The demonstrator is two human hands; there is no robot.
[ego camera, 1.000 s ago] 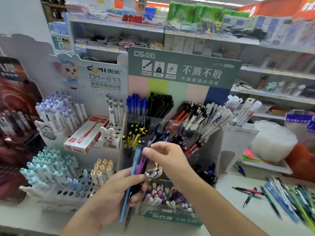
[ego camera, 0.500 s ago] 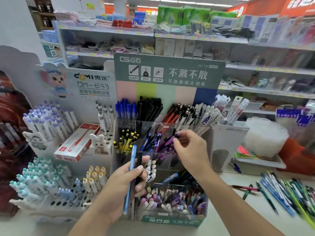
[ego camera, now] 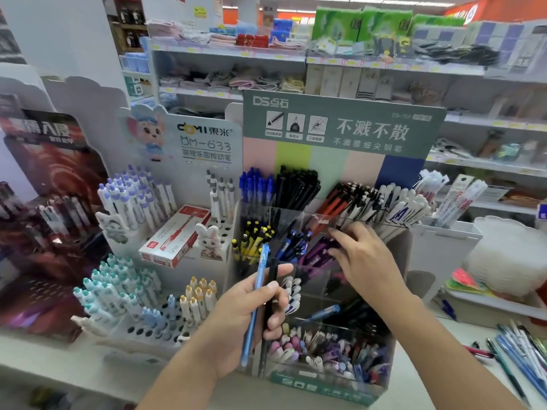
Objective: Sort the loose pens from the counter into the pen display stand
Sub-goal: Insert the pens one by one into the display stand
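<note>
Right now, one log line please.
left hand: holds blue pen, black pen | right hand: open at purple pens | counter pens: unsorted

The green header card [ego camera: 343, 125] of the pen display stand [ego camera: 325, 291] reads "DS点石" at its top left and "不溅不散" in large white characters, with a smaller line "不溅墨细尖钢笔" beneath. The white card with a cartoon mouse [ego camera: 189, 140] beside it reads "DOMI東米" and "DM-633". Other print is too blurred to read.

Two hands; two slim plastic pens, one light blue [ego camera: 255, 294] and one black [ego camera: 270, 294] (both upright); one long red-and-white cardboard pen box [ego camera: 174, 235].
</note>
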